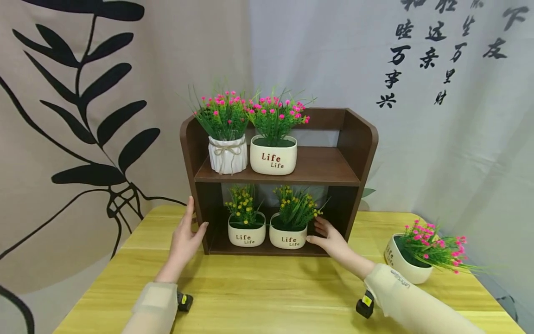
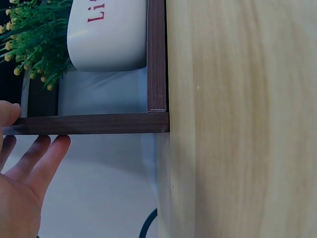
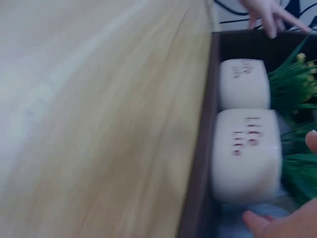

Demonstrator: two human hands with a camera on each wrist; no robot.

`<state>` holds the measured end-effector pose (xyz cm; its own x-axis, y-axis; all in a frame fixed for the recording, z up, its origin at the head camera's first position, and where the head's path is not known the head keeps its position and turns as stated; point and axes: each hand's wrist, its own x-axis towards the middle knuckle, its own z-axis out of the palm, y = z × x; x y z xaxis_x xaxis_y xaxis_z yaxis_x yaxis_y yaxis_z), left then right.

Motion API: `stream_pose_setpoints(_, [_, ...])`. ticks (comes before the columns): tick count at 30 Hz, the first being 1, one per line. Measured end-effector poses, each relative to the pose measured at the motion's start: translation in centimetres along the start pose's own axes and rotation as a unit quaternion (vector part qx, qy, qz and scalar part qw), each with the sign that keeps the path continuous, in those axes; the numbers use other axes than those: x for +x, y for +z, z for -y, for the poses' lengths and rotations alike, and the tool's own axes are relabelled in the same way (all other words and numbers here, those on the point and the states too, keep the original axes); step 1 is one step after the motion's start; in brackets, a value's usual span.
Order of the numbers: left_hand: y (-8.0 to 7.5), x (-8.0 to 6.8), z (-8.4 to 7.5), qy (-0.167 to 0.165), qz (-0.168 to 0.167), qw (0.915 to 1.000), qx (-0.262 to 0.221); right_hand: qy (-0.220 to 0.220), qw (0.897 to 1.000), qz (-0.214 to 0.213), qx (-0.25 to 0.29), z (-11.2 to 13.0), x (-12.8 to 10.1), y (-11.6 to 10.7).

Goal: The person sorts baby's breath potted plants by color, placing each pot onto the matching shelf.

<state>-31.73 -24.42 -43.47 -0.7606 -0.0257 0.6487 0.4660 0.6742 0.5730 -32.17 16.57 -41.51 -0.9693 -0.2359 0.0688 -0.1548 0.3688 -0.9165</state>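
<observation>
Matt dark wood shelf, glossy ceramic pots

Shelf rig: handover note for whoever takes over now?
Left hand: open, flat against the shelf left wall.
Right hand: open, fingers touching the right yellow-flower pot on the lower tier.
Done: two pink-flower pots on the upper tier, two yellow ones below.
Left: a third pink-flower pot sits out on the table, right of the shelf.
</observation>
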Motion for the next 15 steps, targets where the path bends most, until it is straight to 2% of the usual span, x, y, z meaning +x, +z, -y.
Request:
stream_pose_setpoints(6, [0.1, -0.2, -0.1, -0.003, 0.008, 1.0, 0.004, -0.024, 1.0, 0.015, 0.012, 1.8, -3.9, -3.0])
stream_pose_setpoints(15, [0.0, 0.0, -0.1, 0.002, 0.006, 1.0, 0.001, -0.064, 0.998, 0.008, -0.02, 6.1, -8.7, -8.5])
